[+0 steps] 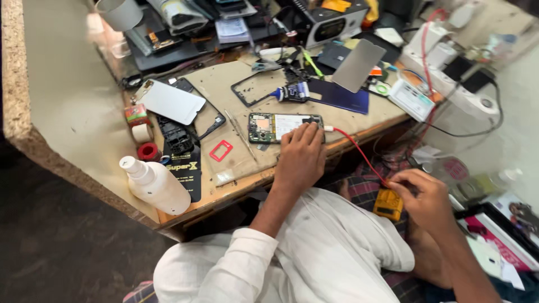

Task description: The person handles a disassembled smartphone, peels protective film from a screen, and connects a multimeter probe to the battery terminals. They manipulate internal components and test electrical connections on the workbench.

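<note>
An opened phone [275,126] with its green board and white battery bare lies on the brown work mat [224,84]. My left hand [301,157] presses down on the phone's right end, fingers closed over the white tip of a red probe lead [353,148]. The lead runs down to a yellow multimeter [387,205] on my lap. My right hand [428,199] grips the meter's top edge, fingertips where the red lead enters.
A white spray bottle [154,184] lies near the desk's front edge [224,193], by tape rolls [141,132]. A white back panel [171,102], black phone frame [252,90], blue back cover [339,95] and grey plate [358,64] crowd the mat. A white power strip [449,84] sits at right.
</note>
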